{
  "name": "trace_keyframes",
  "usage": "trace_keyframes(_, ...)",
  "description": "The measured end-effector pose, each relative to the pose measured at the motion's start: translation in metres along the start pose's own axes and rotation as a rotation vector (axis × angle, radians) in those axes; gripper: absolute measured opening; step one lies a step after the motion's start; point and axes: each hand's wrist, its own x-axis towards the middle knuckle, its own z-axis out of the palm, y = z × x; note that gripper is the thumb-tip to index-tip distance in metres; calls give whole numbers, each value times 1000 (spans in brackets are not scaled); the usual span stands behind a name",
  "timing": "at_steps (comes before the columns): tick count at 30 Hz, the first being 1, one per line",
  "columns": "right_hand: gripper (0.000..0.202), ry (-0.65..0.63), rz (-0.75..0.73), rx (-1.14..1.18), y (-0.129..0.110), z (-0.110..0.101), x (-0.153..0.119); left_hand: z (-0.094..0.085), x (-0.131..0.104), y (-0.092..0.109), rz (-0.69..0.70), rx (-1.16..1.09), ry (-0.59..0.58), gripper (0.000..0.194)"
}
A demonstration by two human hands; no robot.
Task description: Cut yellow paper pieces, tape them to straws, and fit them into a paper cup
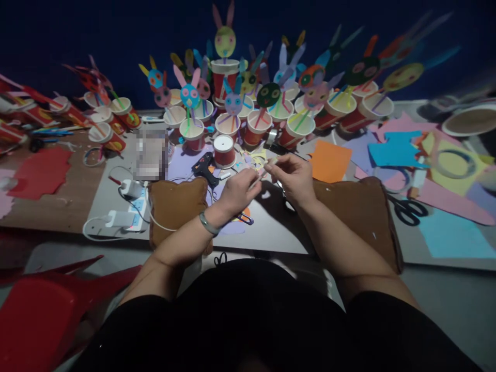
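My left hand (pixel 241 191) and my right hand (pixel 293 179) are close together above the middle of the table. The left fingers are pinched on a small pale pink piece (pixel 262 172). A small whitish piece (pixel 271 163) sits between the right thumb and fingertips; its shape is too small to make out. Behind the hands lie paper scraps (pixel 256 155). To their left are an upturned paper cup (pixel 224 151) and a black glue gun (pixel 207 168).
Paper cups (pixel 258 126) with paper rabbit heads line the back. Brown cushions (pixel 178 206) (pixel 356 217) lie under both forearms. Black-handled scissors (pixel 409 211) and coloured paper (pixel 457 232) are at right. A power strip (pixel 137 213) and a red chair (pixel 36 323) are at left.
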Motion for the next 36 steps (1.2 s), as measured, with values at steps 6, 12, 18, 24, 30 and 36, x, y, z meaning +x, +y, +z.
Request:
trace_keyframes(6, 34, -111, 46, 85, 2, -4, 3, -1, 5, 2, -207, -471, -21, 41)
trace_keyframes(12, 28, -189, 66, 97, 0, -6, 4, -3, 11, 2, -331, -792, -180, 48)
trace_keyframes(18, 36, -166, 125, 104, 2, -6, 6, -4, 10, 2, -305, -585, -59, 35)
trace_keyframes(24, 39, -169, 102, 89, -1, -6, 5, -8, 9, 10, -396, -729, -209, 43)
trace_keyframes(30, 46, -144, 177, 205, -7, -1, 6, -17, 11, 17, -605, -951, -347, 49)
trace_keyframes(36, 56, -213, 288, 272, -11, 0, 7, -20, 14, 19, -681, -996, -344, 52)
